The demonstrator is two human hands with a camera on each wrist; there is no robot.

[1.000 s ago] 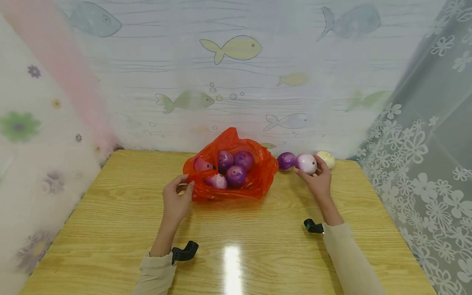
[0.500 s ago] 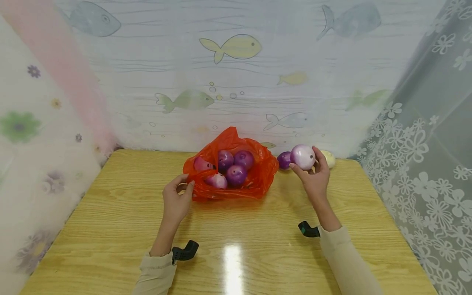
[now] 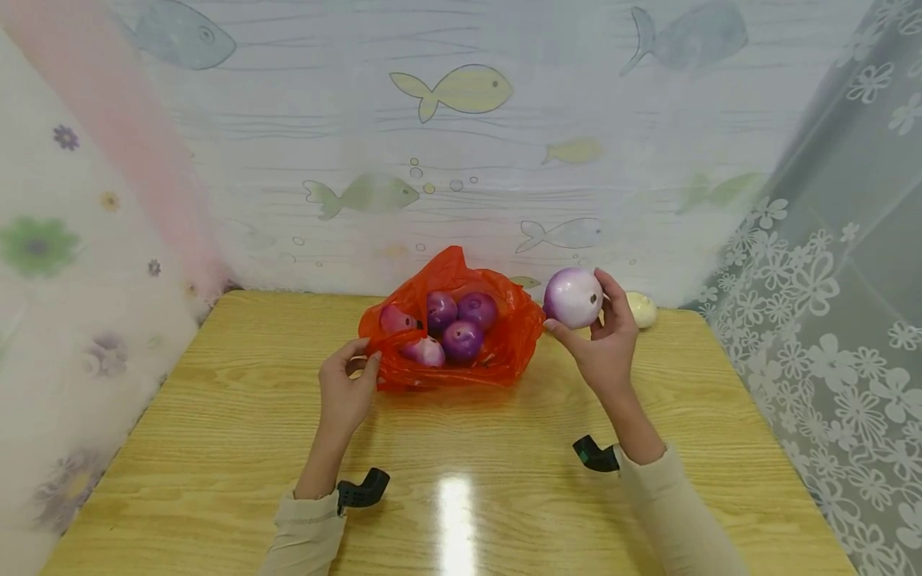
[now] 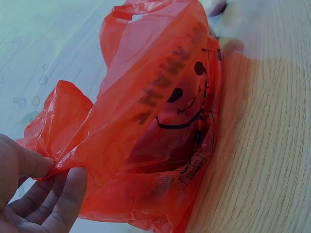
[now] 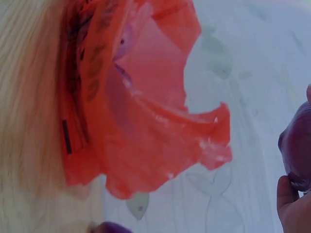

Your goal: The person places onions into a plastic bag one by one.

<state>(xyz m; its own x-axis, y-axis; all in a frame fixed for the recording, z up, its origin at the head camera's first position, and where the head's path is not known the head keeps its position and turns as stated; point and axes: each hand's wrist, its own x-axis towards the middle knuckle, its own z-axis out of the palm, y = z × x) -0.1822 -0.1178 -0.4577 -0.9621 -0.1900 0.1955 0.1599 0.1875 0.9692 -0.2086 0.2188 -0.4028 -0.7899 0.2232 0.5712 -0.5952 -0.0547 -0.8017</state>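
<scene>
A red plastic bag [image 3: 507, 356] stands with its mouth spread at the back of the table, and several purple onions [image 3: 463, 342] lie inside. My left hand [image 3: 348, 388] pinches the bag's left edge between thumb and fingers; the left wrist view shows the thin plastic [image 4: 97, 160] drawn out from the fingertips. Raised above the table just right of the bag, a purple-and-white onion [image 3: 574, 298] is gripped by my right hand [image 3: 608, 352]. That onion hides most of another purple onion behind it, whose top [image 5: 112, 227] shows low in the right wrist view.
A pale, whitish onion [image 3: 641, 310] sits at the table's back right, beyond my right hand. The wooden table [image 3: 238, 448] meets a fish-patterned curtain [image 3: 288, 160] behind the bag. Black camera mounts [image 3: 363, 489] stick out inward from both wrists.
My right hand has lifted the purple-and-white onion off the table and carried it left, closer to the bag. My left hand keeps its pinch on the bag's edge.
</scene>
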